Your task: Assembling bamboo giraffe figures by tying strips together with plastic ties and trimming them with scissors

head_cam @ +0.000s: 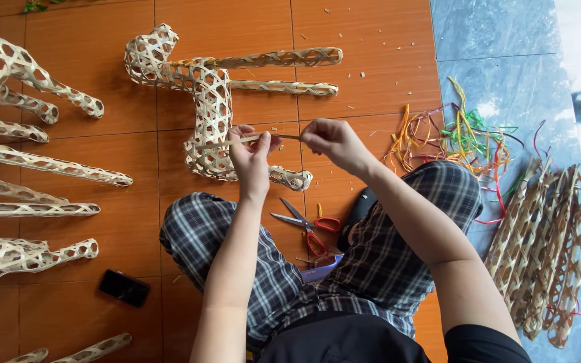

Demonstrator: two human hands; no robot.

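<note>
My left hand (250, 158) and my right hand (334, 142) hold the two ends of a thin bamboo strip (263, 138) stretched level between them, above my crossed legs in checked shorts. Just beyond the hands lies a woven bamboo animal frame (210, 101) on its side, its long legs pointing right. My left hand partly hides the frame's lower end.
Red-handled scissors (309, 228) lie on the orange tiled floor between my knees. Several more woven frames (8, 168) lie at the left, a stack of woven tubes (546, 249) at the right. Coloured plastic strips (458, 138) are heaped beyond my right knee. A black phone (124, 288) rests at lower left.
</note>
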